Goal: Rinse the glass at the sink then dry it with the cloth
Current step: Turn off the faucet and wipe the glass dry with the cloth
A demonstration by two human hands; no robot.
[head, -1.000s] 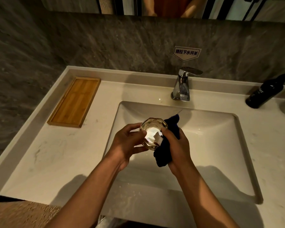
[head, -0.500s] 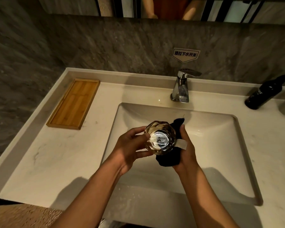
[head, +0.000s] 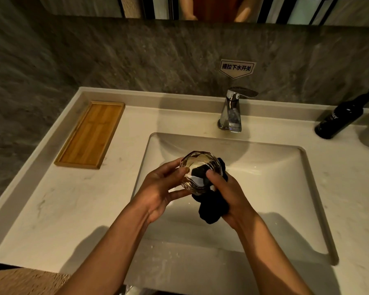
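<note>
Step in hand: drying, I'd judge; no water runs from the faucet (head: 232, 111), and the cloth is at work on the glass.
Left hand (head: 158, 194): fingers curled round the near and far sides of the glass (head: 197, 171), thumb below, holding it over the basin with its mouth tipped toward the person.
Right hand (head: 228, 194): closed on the dark cloth (head: 211, 209); its thumb presses cloth over the rim just where it meets the left fingertips, and the rest of the bundle hangs from the palm.
Where the glass is: between the two hands, above the sink (head: 275, 188), clear of the basin floor.
Risk: a wet, faceted glass gripped only at the fingertips could slip if the cloth hand twists hard, and the hard basin beneath would likely chip it.
Second risk: pushing cloth into the mouth with force could lever the glass out of the left fingers.
Materials: clear thick glass with angular facets; soft, dark, crumpled fabric carrying a pale tag; smooth pale marbled countertop (head: 51, 209); polished chrome faucet.
Beyond the left fingers: a slatted wooden tray (head: 90, 133).
Far past the right hand: a black bottle (head: 339, 118).
</note>
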